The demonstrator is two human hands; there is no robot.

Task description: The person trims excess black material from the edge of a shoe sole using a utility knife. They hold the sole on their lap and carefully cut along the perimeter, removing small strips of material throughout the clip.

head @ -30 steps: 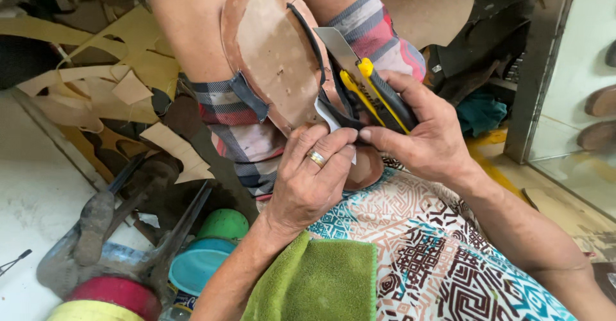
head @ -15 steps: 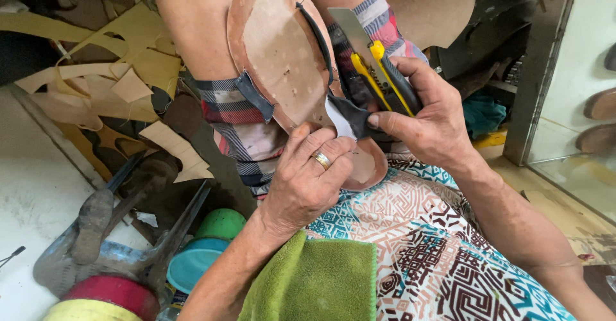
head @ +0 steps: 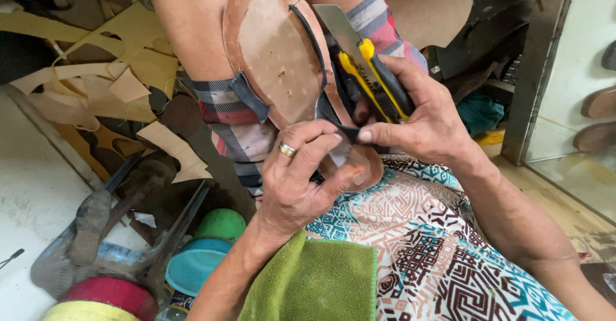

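My left hand (head: 296, 186) steadies the sandal (head: 282, 71) on my lap, fingers pinching its dark strap (head: 350, 132). My right hand (head: 417, 119) grips the yellow knife (head: 369, 71) and pinches that strap too.

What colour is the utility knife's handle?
Yellow and black, on the utility knife held in the right hand; head view.

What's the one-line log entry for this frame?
left hand: pinching strap | right hand: knife held, also pinching strap | sandal: sole up, on lap
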